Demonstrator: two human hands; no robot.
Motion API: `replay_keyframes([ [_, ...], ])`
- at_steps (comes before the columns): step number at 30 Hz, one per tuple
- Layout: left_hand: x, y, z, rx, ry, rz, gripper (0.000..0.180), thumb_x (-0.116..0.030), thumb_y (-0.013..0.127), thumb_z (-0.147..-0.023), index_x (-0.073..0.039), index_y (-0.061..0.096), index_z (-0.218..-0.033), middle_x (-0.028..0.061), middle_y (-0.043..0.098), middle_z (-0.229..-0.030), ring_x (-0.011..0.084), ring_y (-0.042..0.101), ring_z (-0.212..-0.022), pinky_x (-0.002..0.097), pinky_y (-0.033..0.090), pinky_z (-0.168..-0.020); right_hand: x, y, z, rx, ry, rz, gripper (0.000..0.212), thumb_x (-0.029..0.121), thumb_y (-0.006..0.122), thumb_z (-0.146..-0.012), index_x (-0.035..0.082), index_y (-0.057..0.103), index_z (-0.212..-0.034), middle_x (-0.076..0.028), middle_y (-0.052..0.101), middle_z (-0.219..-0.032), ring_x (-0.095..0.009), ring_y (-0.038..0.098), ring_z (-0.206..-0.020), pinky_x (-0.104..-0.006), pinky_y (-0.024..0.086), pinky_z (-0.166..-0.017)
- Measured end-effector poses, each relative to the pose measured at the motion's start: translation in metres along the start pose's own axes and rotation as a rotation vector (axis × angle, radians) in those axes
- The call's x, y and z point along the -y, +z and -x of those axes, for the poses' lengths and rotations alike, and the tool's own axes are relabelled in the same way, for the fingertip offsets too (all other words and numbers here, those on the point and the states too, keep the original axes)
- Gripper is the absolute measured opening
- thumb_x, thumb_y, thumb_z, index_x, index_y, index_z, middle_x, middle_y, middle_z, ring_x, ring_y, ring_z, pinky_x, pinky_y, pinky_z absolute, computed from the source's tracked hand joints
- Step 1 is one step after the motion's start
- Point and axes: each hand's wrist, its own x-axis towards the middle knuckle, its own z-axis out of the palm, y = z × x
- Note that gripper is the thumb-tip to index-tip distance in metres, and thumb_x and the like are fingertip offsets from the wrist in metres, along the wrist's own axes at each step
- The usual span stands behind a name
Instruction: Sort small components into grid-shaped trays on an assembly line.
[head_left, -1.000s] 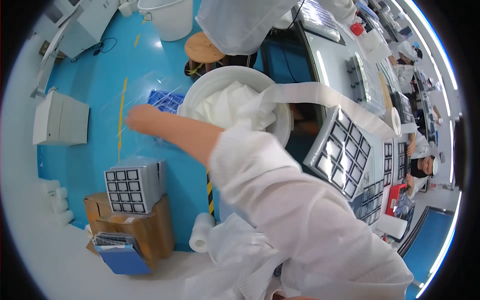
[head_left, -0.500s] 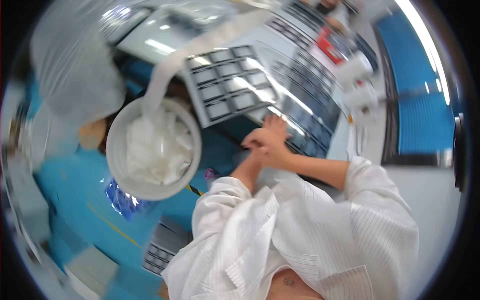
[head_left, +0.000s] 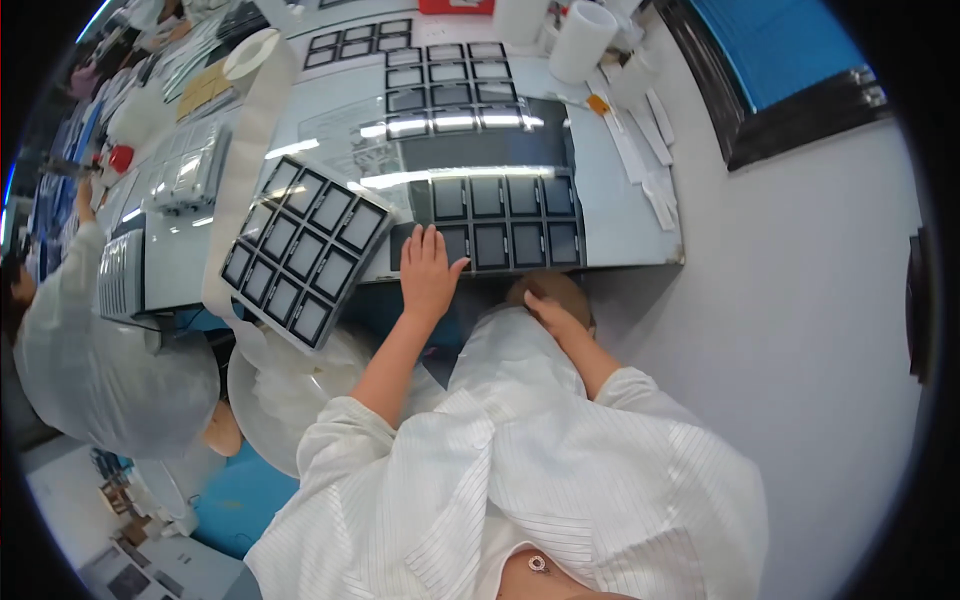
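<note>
My left hand (head_left: 428, 275) is open, its fingers stretched out on the near edge of a black sheet of framed grey squares (head_left: 490, 245) on the table. Below the table's front edge my right hand (head_left: 552, 315) is closed at the rim of a brown round stool seat (head_left: 566, 292). Its fingers are partly hidden. Left of my left hand, a tilted stack of black-framed panels (head_left: 300, 250) juts over the table edge.
A white strip (head_left: 236, 180) runs from a roll (head_left: 252, 54) down to a white bin (head_left: 262, 425) holding crumpled white material. More framed panels (head_left: 447, 75) lie farther back on the table. A white roll (head_left: 583, 42) stands at the back right. A co-worker (head_left: 110, 340) sits left.
The view has swung right and lost its blur. My hands, together before, have parted: the left lies on the black sheet, the right is at the stool.
</note>
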Motion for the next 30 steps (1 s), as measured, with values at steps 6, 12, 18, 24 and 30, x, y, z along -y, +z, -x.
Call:
replay_keyframes([
  [6, -0.003, -0.009, -0.019, 0.134, 0.078, -0.123, 0.057, -0.039, 0.06, -0.087, 0.01, 0.056, -0.115, 0.019, 0.048, -0.133, 0.0367, 0.04, -0.127, 0.0459, 0.032, -0.106, -0.026, -0.002, -0.047, 0.195, -0.127, -0.476, 0.08, 0.052, 0.076, -0.064, 0.021, 0.049, -0.132, 0.006, 0.051, -0.128, -0.026, 0.04, -0.126, -0.0484, 0.03, -0.108],
  [12, -0.005, -0.012, -0.033, 0.195, 0.066, -0.157, 0.06, -0.044, 0.06, -0.086, 0.009, 0.058, -0.113, 0.0187, 0.048, -0.133, 0.0348, 0.039, -0.129, 0.0436, 0.031, -0.106, -0.038, 0.004, -0.077, 0.35, -0.24, -0.721, 0.083, 0.063, 0.07, -0.06, 0.022, 0.05, -0.13, 0.005, 0.049, -0.133, -0.026, 0.036, -0.131, -0.0502, 0.029, -0.109],
  [18, -0.007, 0.03, -0.129, -0.029, 0.02, 0.178, 0.028, -0.024, 0.065, -0.083, -0.002, 0.061, -0.101, 0.0169, 0.056, -0.112, 0.0356, 0.051, -0.105, 0.0425, 0.041, -0.09, -0.026, 0.02, -0.076, 0.473, -0.262, -0.752, 0.077, 0.069, 0.059, -0.069, 0.021, 0.051, -0.129, 0.003, 0.045, -0.141, -0.024, 0.036, -0.133, -0.0522, 0.028, -0.11],
  [24, -0.015, 0.08, -0.158, 0.103, -0.054, 0.209, 0.025, -0.03, 0.069, -0.078, -0.008, 0.058, -0.084, 0.0101, 0.057, -0.092, 0.0309, 0.052, -0.094, 0.0431, 0.04, -0.077, -0.047, 0.008, -0.056, 0.405, -0.268, -0.901, 0.044, 0.049, 0.065, -0.079, 0.021, 0.063, -0.113, 0.0, 0.062, -0.121, -0.025, 0.051, -0.119, -0.0533, 0.031, -0.109],
  [30, -0.003, 0.071, -0.154, -0.065, 0.087, 0.162, 0.022, -0.027, 0.064, -0.083, -0.007, 0.054, -0.082, 0.0089, 0.055, -0.082, 0.0291, 0.054, -0.086, 0.0424, 0.042, -0.073, -0.004, 0.031, 0.036, -0.233, -0.235, -0.465, 0.029, 0.037, 0.06, -0.092, 0.009, 0.068, -0.092, -0.005, 0.067, -0.095, -0.017, 0.06, -0.094, -0.0346, 0.047, -0.085],
])
